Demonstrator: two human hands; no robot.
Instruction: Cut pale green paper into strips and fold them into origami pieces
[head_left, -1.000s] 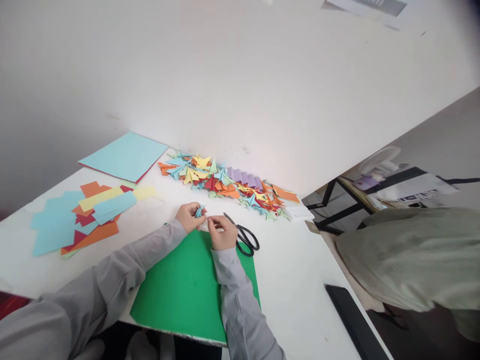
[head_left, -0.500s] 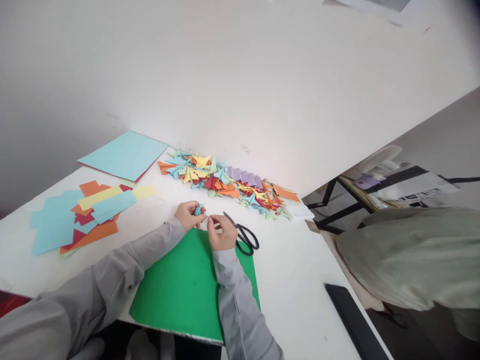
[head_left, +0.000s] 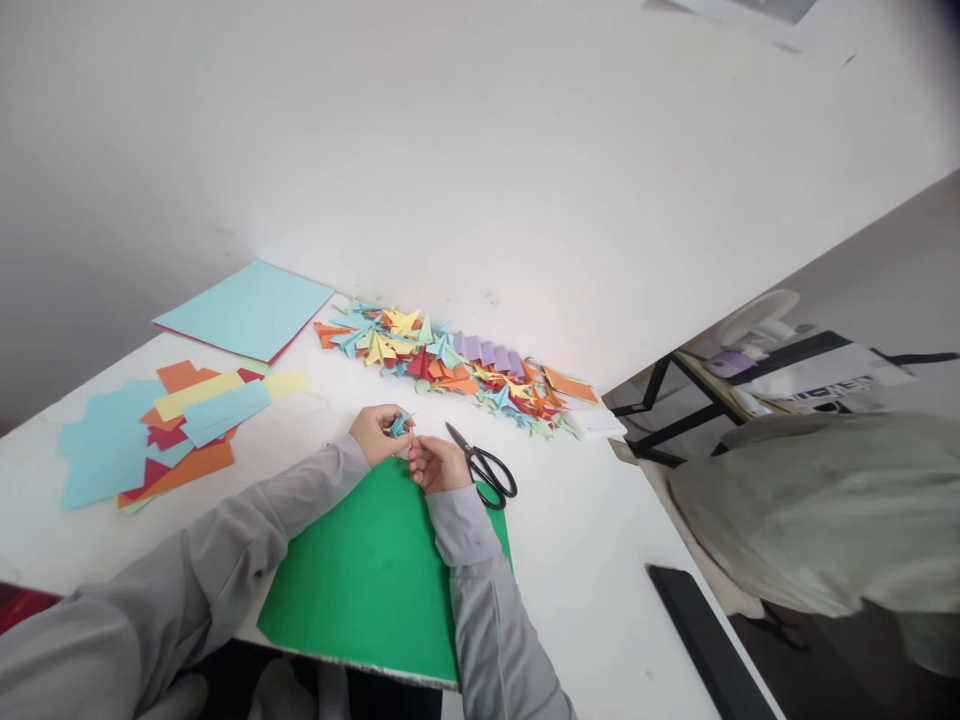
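Note:
Between the fingers of my left hand (head_left: 377, 433) is a small folded piece of light blue paper (head_left: 398, 425). My right hand (head_left: 439, 465) is curled close beside it, its fingertips near the lower end of the blue piece; whether they grip it is too small to tell. Both hands are over the far edge of a green board (head_left: 367, 580). Black-handled scissors (head_left: 491, 475) lie just right of my right hand, partly on the board.
Behind my hands runs a long pile of folded colored paper pieces (head_left: 450, 375). Loose paper sheets (head_left: 112, 440) and a light blue stack (head_left: 247, 310) lie left. At the right are a black bar (head_left: 709, 640) and a person's clothing (head_left: 817, 510).
My right hand has turned at the wrist, and its fingers now show more from the palm side. My left hand stays nearly in place with the blue piece.

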